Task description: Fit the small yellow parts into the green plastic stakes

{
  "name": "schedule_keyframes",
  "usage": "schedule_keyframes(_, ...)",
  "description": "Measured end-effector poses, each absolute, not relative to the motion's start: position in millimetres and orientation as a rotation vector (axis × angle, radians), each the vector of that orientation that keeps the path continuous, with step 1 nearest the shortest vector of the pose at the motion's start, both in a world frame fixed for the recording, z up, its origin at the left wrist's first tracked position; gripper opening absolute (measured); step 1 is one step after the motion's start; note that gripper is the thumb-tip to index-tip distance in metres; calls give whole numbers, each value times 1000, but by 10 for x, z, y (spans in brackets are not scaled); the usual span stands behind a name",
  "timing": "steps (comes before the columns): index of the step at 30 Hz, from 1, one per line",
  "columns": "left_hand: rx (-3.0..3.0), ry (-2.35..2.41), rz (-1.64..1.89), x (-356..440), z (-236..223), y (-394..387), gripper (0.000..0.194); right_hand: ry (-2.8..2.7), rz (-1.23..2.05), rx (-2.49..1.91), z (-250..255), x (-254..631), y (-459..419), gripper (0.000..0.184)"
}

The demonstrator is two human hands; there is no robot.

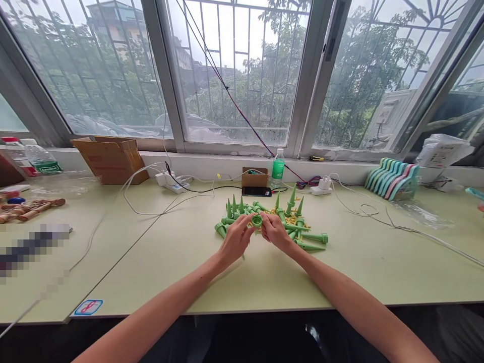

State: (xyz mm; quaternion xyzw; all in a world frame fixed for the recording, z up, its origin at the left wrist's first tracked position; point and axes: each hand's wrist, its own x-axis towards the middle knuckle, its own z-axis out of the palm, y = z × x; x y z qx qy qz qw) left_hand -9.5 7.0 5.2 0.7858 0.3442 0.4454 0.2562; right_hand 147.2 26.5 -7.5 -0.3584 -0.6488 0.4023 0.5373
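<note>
Hands close together above a pale yellow-green table (181, 282), right in front of a messy heap of green plastic. Left hand (234, 241) closed around a green piece (257, 221), thumb and fingers at the rim, round open end facing the camera. Right hand (276, 232) curled in from the other side, fingertips right at the same rim; can't tell whether also gripping, just touching, or pinching something tiny in there. Location of the held piece: between both hands, at the near side of the heap. Also spotted a green tip poking out below the left hand, hard to say if part of the same piece.

Heap-wise: green spikes (291, 201), several standing point-up, others lying every which way, with small yellow bits (291, 220) scattered among them. Just behind, a black phone (256, 191) in front of a small cardboard box (247, 179), plus a green-labelled bottle (278, 170) to the right. Way over right, a row of pastel hanger-like things (391, 180); over left, a bigger cardboard box (106, 160) and some wooden pieces (32, 209).
</note>
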Motion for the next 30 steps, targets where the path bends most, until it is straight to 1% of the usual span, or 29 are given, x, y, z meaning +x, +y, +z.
schedule_keyframes(11, 1650, 940, 1278, -20, 71, 105, 40, -1610, 735, -900, -53, 1469, 239, 47)
schedule_keyframes(17, 1246, 694, 992, -17, 113, 130, 43, -1673, 668, -934, -33, 1502, 233, 44)
schedule_keyframes(21, 1101, 607, 929, -14, 120, 131, 44, -1717, 697, -879, 11, 1492, 194, 40)
schedule_keyframes(25, 1088, 591, 910, -24, 142, 126, 46, -1726, 758, -847, 32, 1482, 175, 37)
schedule_keyframes(30, 1134, 582, 967, -47, 159, 117, 35, -1734, 780, -828, -9, 1492, 206, 35)
